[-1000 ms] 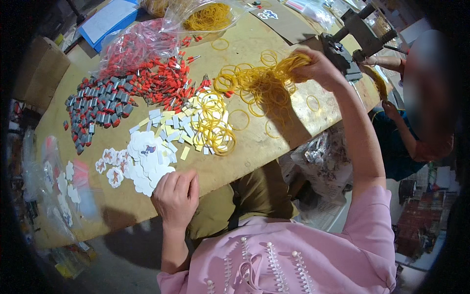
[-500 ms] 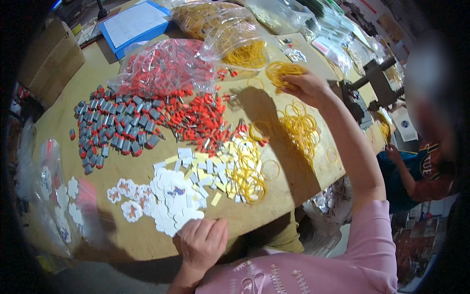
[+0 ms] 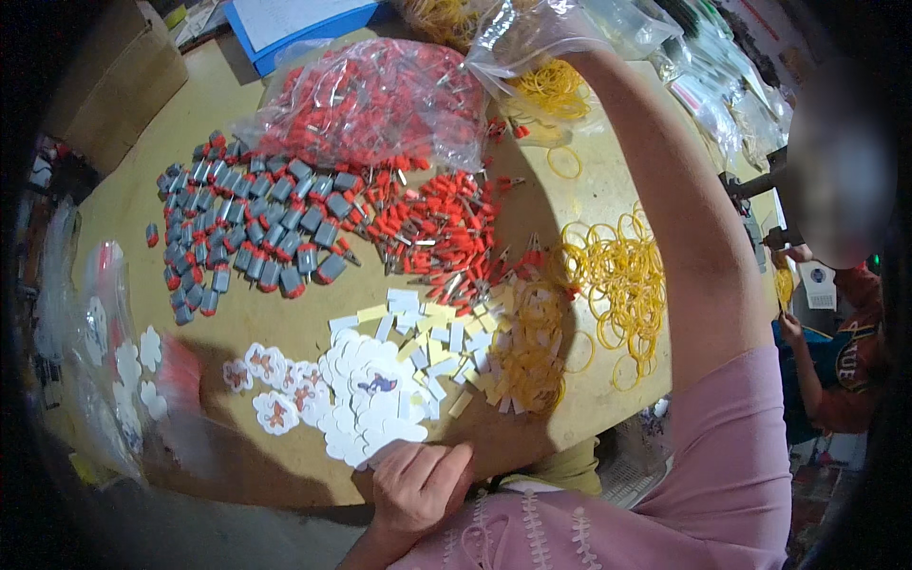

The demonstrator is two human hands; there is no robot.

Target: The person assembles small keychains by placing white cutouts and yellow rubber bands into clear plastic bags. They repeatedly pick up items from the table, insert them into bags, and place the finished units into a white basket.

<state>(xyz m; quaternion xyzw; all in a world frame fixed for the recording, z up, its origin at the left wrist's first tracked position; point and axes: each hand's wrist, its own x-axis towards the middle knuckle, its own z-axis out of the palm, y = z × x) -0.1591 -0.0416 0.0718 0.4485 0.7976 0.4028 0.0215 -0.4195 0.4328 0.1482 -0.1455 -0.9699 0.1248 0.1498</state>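
Observation:
My right arm reaches to the far side of the table. My right hand (image 3: 559, 30) is at the mouth of a clear plastic bag (image 3: 499, 43) of yellow rubber bands (image 3: 553, 90); plastic covers its fingers, so their grip is hidden. At the near edge, my left hand (image 3: 418, 483) is closed, fingers curled in, and whatever may be inside is out of sight. Just beyond its knuckles lies a heap of white scalloped cut-outs (image 3: 366, 418). Beside that heap are small white and yellow slips (image 3: 442, 337), with loose rubber bands (image 3: 616, 285) farther right.
Grey-and-red small parts (image 3: 252, 223) and red metal-tipped pieces (image 3: 437, 228) cover the middle. Behind them sits a bag of red pieces (image 3: 380, 104). A cardboard box (image 3: 119, 81) and a blue folder (image 3: 252, 43) stand far left. Another person (image 3: 845, 351) works at the right.
My right hand, earlier holding a bunch of rubber bands above the table, has moved away from me to the bag. My left hand stays closed at the edge. The whole view has shifted.

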